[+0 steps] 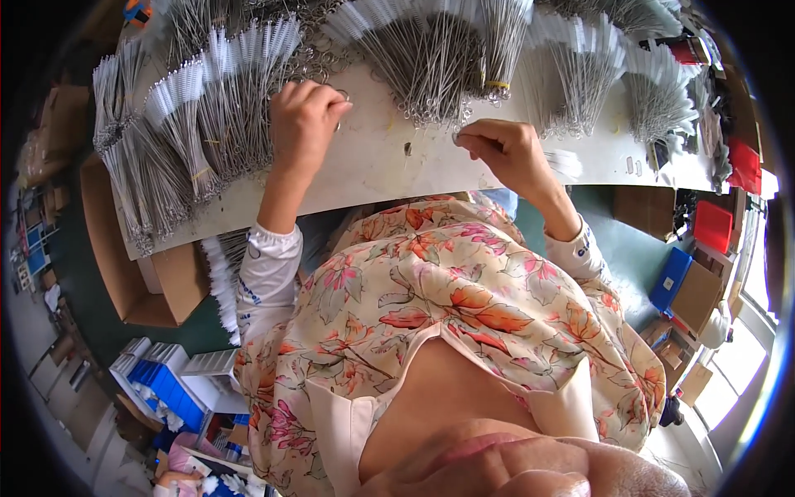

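The right hand (509, 149) has thumb and forefinger pinched on what looks like a small metal ring (456, 139), just above the desk (364, 166) and near the looped ends of the central brushes (418, 79); a slip in that fingertip pinch would probably let the ring drop or skid away. The left hand (302, 116) is curled, with a bit of shiny metal at its fingertips, but I cannot tell whether it grips that. Just beyond it lie the loose rings (323, 60), heaped so closely that picking at them could bring up two linked together. The central brushes lie fanned and crossing, so a tug on one loop may snag its neighbours; the bundle beside them has a yellow band (497, 84) and should shift less. Farther left, the left-hand brushes (170, 170) reach the desk's near edge, where a brush of the left forearm could push some over, toward the cardboard box (108, 240) below or the floor.
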A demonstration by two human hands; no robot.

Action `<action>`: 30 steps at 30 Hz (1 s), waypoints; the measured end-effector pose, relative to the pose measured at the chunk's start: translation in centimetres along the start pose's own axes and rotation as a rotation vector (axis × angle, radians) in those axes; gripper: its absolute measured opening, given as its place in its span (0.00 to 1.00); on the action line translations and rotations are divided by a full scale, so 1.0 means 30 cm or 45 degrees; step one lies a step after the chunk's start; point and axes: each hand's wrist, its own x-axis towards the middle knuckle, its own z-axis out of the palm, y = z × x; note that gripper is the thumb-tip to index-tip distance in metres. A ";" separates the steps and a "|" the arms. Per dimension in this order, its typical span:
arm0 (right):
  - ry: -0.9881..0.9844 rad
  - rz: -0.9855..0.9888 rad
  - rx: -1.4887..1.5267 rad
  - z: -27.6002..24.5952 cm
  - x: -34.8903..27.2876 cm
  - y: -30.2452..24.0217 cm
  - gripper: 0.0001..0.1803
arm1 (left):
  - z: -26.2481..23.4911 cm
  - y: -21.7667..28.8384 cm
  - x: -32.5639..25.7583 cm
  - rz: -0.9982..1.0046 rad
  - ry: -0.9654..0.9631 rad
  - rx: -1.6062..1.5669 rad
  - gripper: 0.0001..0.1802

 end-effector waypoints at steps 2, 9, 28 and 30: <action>-0.056 0.023 0.287 0.000 0.041 -0.049 0.05 | -0.028 0.003 -0.001 -0.246 0.114 -0.319 0.05; 0.015 -0.139 0.679 0.043 0.164 -0.214 0.06 | -0.087 0.181 0.017 -0.688 0.261 -2.308 0.08; 0.296 -0.847 0.104 0.101 0.160 -0.297 0.08 | -0.219 0.201 -0.017 -0.235 0.284 -1.612 0.10; 0.283 -0.933 0.047 0.099 0.170 -0.305 0.08 | -0.235 0.192 -0.016 -0.220 0.265 -1.561 0.11</action>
